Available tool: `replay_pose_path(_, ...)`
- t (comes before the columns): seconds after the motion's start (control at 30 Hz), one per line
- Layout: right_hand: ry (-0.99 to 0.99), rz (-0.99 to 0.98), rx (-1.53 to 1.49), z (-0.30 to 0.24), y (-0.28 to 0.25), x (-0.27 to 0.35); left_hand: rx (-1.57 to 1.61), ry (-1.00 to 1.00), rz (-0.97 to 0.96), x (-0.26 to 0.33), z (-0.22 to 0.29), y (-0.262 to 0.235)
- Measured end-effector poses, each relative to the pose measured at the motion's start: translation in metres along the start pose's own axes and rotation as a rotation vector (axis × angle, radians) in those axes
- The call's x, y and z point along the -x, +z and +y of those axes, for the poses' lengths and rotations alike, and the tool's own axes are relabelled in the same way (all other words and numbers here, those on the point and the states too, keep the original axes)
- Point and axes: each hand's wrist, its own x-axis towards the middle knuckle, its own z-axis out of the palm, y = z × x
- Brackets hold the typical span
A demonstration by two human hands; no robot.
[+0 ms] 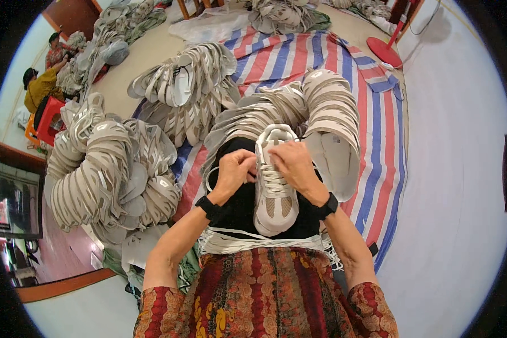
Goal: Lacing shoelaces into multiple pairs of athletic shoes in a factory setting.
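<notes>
Cream shoe upper (274, 183) lying toe-toward-body on a black cloth (239, 205) over the lap, between both wrists. Left hand (234, 172) curled narrow, pinching the white lace (271, 179) at the upper's left edge, with a loop of lace hanging below the knuckles. Right hand (292, 163) bent over the tongue end, fingertips closed on the lace near the top eyelets. Bundle of spare white laces (253, 242) draped across the lap just below the upper, touching the patterned skirt (265, 293). Likely trouble: the hanging loop catching a wrist strap (208, 207) and dragging the lacing crooked; an eyelet skipped, with both hands covering the top rows; the upper sliding off the cloth toward the stacked uppers (298, 110) ahead, given only 2 fingertip pinches on it; loose ends tangling with the spare bundle.
</notes>
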Motion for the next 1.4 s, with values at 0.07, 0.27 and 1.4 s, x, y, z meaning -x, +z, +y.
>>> replay_pose_path(0.07, -0.017, -0.066, 0.069, -0.003, 0.004, 0.000, 0.084, -0.095, -0.108, 0.006, -0.007, -0.005)
replay_pose_path(0.27, 0.017, -0.166, 0.083, -0.009, -0.003, 0.003, 0.139, -0.221, -0.202, 0.012, -0.003, -0.007)
replay_pose_path(1.4, -0.224, -0.165, 0.456, 0.003, -0.034, -0.016, -0.649, 0.619, -0.108, 0.007, -0.007, 0.001)
